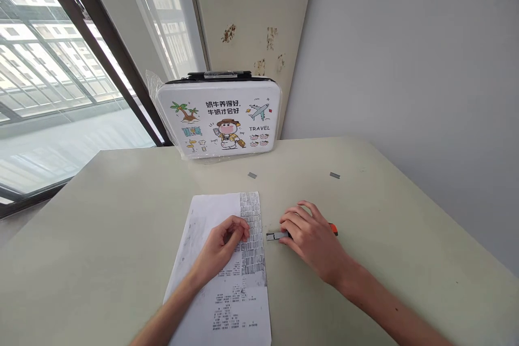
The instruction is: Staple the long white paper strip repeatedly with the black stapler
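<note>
A white printed sheet (pixel 203 313) lies on the table, with a column of dense dark strokes near its right edge. My left hand (pixel 225 240) rests on the sheet, its fingers curled in and the fingertips together; nothing shows between them. Right of the paper, my right hand (pixel 310 235) is wrapped over a utility knife (pixel 333 228). The knife's orange end sticks out on the right of the hand, and its grey metal tip points left toward the paper's edge without touching it. The hand covers the knife's middle.
On the pale table (pixel 101 216), a white cartoon-printed case (pixel 221 119) in clear plastic stands at the back. Two small grey pieces, one left (pixel 252 175) and one right (pixel 334 175), lie before it. A window is at the left, a grey wall at the right.
</note>
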The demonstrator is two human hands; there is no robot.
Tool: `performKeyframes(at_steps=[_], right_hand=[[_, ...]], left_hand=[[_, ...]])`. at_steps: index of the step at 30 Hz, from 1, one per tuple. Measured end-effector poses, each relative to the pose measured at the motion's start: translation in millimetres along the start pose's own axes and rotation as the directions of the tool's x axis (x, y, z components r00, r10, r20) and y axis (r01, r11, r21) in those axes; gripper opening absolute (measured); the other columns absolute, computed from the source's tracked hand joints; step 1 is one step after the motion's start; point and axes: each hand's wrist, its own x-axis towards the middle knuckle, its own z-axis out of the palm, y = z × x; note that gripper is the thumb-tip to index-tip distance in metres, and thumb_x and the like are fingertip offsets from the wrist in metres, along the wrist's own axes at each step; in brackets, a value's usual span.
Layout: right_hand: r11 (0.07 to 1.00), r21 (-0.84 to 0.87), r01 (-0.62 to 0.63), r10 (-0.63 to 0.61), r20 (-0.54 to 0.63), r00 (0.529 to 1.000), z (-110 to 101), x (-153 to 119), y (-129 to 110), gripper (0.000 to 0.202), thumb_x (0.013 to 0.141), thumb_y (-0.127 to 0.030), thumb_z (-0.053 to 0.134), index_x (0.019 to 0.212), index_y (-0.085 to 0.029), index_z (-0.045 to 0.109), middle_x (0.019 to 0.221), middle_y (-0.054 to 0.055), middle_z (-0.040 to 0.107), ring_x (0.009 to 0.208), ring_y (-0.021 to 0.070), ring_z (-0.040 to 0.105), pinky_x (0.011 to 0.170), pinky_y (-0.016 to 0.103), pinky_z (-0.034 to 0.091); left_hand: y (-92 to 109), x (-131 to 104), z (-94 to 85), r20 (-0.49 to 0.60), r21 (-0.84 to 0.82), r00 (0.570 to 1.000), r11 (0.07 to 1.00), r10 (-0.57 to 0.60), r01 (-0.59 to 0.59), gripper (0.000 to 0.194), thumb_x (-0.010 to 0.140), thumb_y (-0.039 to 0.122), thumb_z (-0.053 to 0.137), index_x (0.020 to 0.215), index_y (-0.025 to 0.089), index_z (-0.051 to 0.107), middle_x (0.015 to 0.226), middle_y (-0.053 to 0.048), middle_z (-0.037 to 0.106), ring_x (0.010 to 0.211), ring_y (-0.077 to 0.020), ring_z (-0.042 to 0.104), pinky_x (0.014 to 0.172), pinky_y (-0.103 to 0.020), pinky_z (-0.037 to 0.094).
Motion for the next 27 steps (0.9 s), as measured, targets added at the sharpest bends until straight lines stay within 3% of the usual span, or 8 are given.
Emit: performKeyframes(at_steps=[6, 10, 12, 15, 18, 21, 23, 27], right_hand=[[1.0, -0.023, 0.008, -0.007, 0.053, 0.999, 4, 4, -2, 0.018, 0.09, -0.014, 0.078, 0.083, -0.023, 0.063, 0.09, 0.001, 0.073, 0.089, 0.0217, 0.069, 0.105, 0.049, 0.047], [0.997, 0.079, -0.006, 0.001, 0.071, 0.998, -3, 2, 6, 0.016, 0.09, -0.022, 0.08, 0.097, -0.023, 0.066, 0.099, 0.002, 0.076, 0.098, 0.0236, 0.07, 0.106, 0.05, 0.048], [0.986, 0.155, -0.056, 0.047, 0.058, 0.997, -11, -6, 17, 0.017, 0.094, -0.032, 0.077, 0.106, -0.024, 0.067, 0.106, 0.004, 0.076, 0.104, 0.0249, 0.07, 0.103, 0.048, 0.051], [0.933, 0.286, -0.22, 0.208, 0.071, 0.975, -23, -26, 38, 0.028, 0.101, -0.048, 0.063, 0.12, -0.028, 0.067, 0.119, 0.006, 0.075, 0.112, 0.0266, 0.069, 0.092, 0.044, 0.058], [0.782, 0.443, -0.439, 0.403, 0.179, 0.898, -26, -45, 60, 0.038, 0.106, -0.056, 0.047, 0.129, -0.033, 0.066, 0.13, 0.005, 0.073, 0.104, 0.0257, 0.073, 0.08, 0.04, 0.062], [0.543, 0.609, -0.578, 0.569, 0.239, 0.787, -19, -56, 76, 0.05, 0.108, -0.061, 0.036, 0.123, -0.03, 0.072, 0.128, 0.007, 0.074, 0.109, 0.0266, 0.074, 0.092, 0.042, 0.061], [0.387, 0.72, -0.576, 0.612, 0.267, 0.744, -10, -57, 82, 0.055, 0.107, -0.064, 0.036, 0.118, -0.027, 0.075, 0.128, 0.009, 0.075, 0.121, 0.0279, 0.07, 0.106, 0.045, 0.055], [0.145, 0.855, -0.498, 0.595, 0.327, 0.735, 6, -48, 80, 0.056, 0.103, -0.069, 0.043, 0.111, -0.024, 0.076, 0.125, 0.01, 0.075, 0.122, 0.0278, 0.068, 0.113, 0.046, 0.05]], left_hand=[[-2, 0, -0.9, 0.009, 0.004, 1.0, 1.0, 0.008, -0.008, 0.03, 0.104, 0.045, 0.05, 0.094, 0.021, 0.064, 0.085, -0.004, 0.065, 0.081, -0.0197, 0.06, 0.076, -0.031, 0.049], [-3, -3, 2.8, 0.005, 0.117, 0.999, 0.992, 0.037, -0.038, 0.029, 0.106, 0.042, 0.047, 0.095, 0.022, 0.065, 0.084, -0.003, 0.065, 0.075, -0.0185, 0.058, 0.067, -0.029, 0.046], [-3, -6, 6.8, 0.023, 0.239, 0.996, 0.967, 0.09, -0.093, 0.026, 0.106, 0.039, 0.048, 0.099, 0.023, 0.067, 0.09, -0.005, 0.067, 0.079, -0.0199, 0.059, 0.065, -0.029, 0.044], [0, -4, 12.2, 0.102, 0.395, 0.967, 0.883, 0.232, -0.253, 0.019, 0.105, 0.036, 0.054, 0.109, 0.026, 0.07, 0.106, -0.007, 0.071, 0.097, -0.0256, 0.061, 0.079, -0.035, 0.048], [3, 8, 12.6, 0.196, 0.493, 0.935, 0.795, 0.295, -0.354, 0.017, 0.104, 0.038, 0.06, 0.11, 0.027, 0.072, 0.106, -0.007, 0.072, 0.1, -0.0281, 0.06, 0.09, -0.04, 0.046], [5, 27, 6.9, 0.27, 0.559, 0.92, 0.732, 0.285, -0.39, 0.022, 0.104, 0.044, 0.061, 0.103, 0.026, 0.074, 0.099, -0.006, 0.072, 0.095, -0.0276, 0.059, 0.087, -0.04, 0.044], [6, 41, 2.1, 0.327, 0.556, 0.9, 0.711, 0.29, -0.431, 0.023, 0.102, 0.046, 0.064, 0.102, 0.026, 0.075, 0.096, -0.005, 0.073, 0.093, -0.0263, 0.06, 0.086, -0.038, 0.043], [8, 63, 0.0, 0.467, 0.457, 0.819, 0.702, 0.333, -0.547, 0.024, 0.1, 0.047, 0.067, 0.101, 0.025, 0.078, 0.087, -0.002, 0.074, 0.082, -0.0213, 0.063, 0.084, -0.033, 0.044]])
